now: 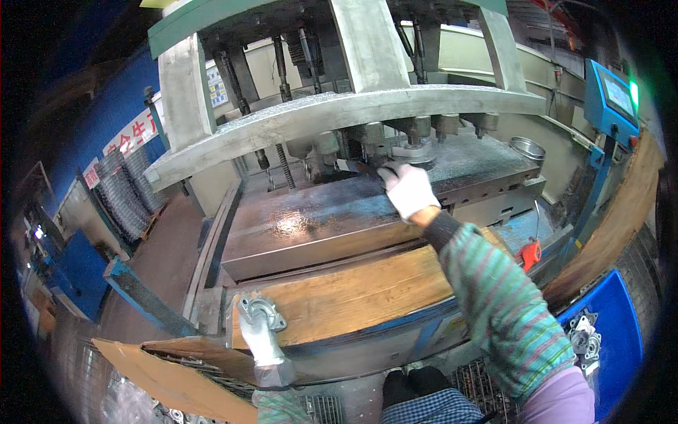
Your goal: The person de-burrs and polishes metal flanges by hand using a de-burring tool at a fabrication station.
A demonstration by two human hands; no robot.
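Observation:
My left hand (261, 344), in a white glove, holds a grey cast metal part (260, 313) with a round middle and flanged ears, over the left end of a wooden board (353, 295). My right hand (409, 191), also gloved, reaches under the machine's spindle heads. Its fingers are closed on a slim dark tool with a pale end (347, 166), perhaps a brush; its kind is not clear. Beyond that hand, a light metal piece (411, 151) sits on a round fixture below the spindles. The wet steel machine table (296, 220) lies in front of the fixture.
Above hangs the multi-spindle drilling machine's crossbeam (339, 113). A blue control panel (611, 99) stands at right, and a blue bin (625, 325) with several castings sits lower right. A red-handled nozzle (530, 254) hangs near the table. Cardboard (162, 378) lies at lower left.

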